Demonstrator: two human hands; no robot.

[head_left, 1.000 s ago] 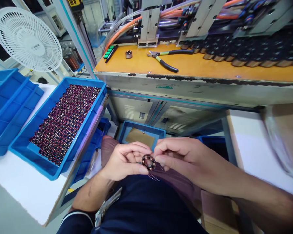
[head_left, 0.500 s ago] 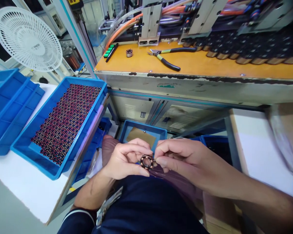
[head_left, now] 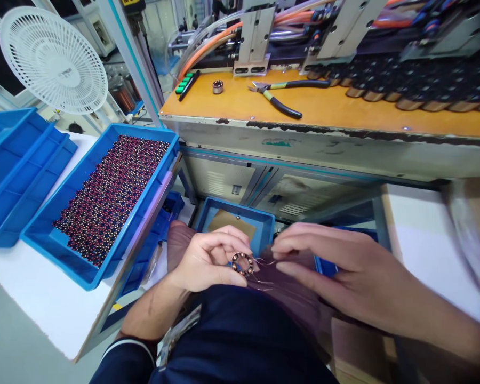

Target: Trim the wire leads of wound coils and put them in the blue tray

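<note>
A small round stator ring (head_left: 242, 264) with copper windings is pinched between the thumb and fingers of my left hand (head_left: 212, 260). Thin copper wire ends (head_left: 264, 261) stick out from its right side. Just right of these wires is my right hand (head_left: 324, 256), its thumb and fingers apart around the wire tips, with nothing visibly gripped. Both hands are above my lap.
At left, a blue tray (head_left: 94, 282) holds several small parts, beside stacked blue bins (head_left: 16, 181) and a white fan (head_left: 66, 72). Pliers (head_left: 282, 101), a single ring (head_left: 217, 87) and rows of coils (head_left: 416, 96) rest on the orange bench (head_left: 208, 109). A lower blue tray (head_left: 270, 229) holds cardboard.
My right hand has moved right, away from the ring, and its fingers have opened off the wires. The ring stays in my left hand. The view has shifted slightly.
</note>
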